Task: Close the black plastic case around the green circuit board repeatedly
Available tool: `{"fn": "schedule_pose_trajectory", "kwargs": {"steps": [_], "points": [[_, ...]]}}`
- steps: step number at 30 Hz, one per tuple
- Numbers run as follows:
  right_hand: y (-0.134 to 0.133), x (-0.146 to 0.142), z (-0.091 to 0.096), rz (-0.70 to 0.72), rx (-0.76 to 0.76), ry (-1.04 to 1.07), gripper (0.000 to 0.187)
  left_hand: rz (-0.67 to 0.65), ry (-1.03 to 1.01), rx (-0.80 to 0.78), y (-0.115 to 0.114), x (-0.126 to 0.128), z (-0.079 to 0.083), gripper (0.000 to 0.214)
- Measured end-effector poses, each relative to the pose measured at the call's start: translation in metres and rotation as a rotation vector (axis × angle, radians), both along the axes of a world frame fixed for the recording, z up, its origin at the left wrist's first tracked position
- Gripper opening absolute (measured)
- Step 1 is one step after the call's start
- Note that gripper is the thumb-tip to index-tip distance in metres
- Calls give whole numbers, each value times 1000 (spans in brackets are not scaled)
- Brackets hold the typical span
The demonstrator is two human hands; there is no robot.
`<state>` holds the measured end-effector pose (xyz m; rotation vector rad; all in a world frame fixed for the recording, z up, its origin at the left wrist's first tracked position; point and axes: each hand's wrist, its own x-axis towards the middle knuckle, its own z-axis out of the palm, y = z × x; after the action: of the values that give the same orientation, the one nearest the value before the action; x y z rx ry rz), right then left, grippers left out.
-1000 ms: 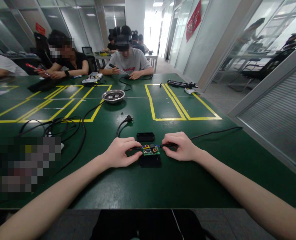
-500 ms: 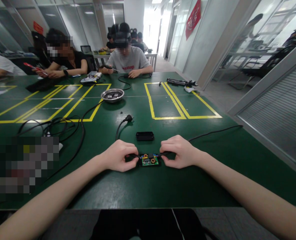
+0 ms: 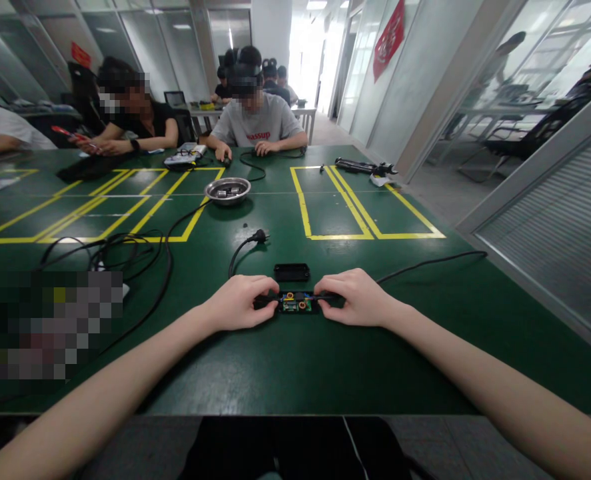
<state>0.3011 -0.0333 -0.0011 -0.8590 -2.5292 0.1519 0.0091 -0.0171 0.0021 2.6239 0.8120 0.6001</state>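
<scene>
Clearly, left fingers [image 3: 266, 285] and right fingers [image 3: 330, 287] each pinch a black cable [image 3: 264, 301] beside the circuit board [image 3: 292, 305].

The green table [image 3: 375, 363], marked with yellow tape [image 3: 342, 237], carries a metal bowl [image 3: 228, 202], tangled black cable [image 3: 168, 250], a black plug [image 3: 260, 237], a shallow black shell [image 3: 292, 273] and, nearer the front edge, a black case [image 3: 298, 311] holding a circuit board [image 3: 291, 306]
</scene>
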Motion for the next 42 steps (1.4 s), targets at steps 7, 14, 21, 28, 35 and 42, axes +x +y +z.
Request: {"fn": "schedule_pose_trajectory", "kwargs": {"steps": [7,14,21,28,35,42], "points": [[2,4,-1,49,-108,30,8,-43,-69,-46,0,0,-2,13],[4,9,-3,67,-267,113,12,-75,-57,-31,0,-1,-3,12],[7,9,-6,115,-312,178,11,-118,53,151,0,0,2,17],[6,9,1,134,-283,79,5,-116,89,117,-3,2,4,17],[6,7,-2,94,-146,-4,13,-61,134,166,0,2,4,18],[6,4,0,94,-62,1,13,-99,56,164,4,-2,1,20]]}}
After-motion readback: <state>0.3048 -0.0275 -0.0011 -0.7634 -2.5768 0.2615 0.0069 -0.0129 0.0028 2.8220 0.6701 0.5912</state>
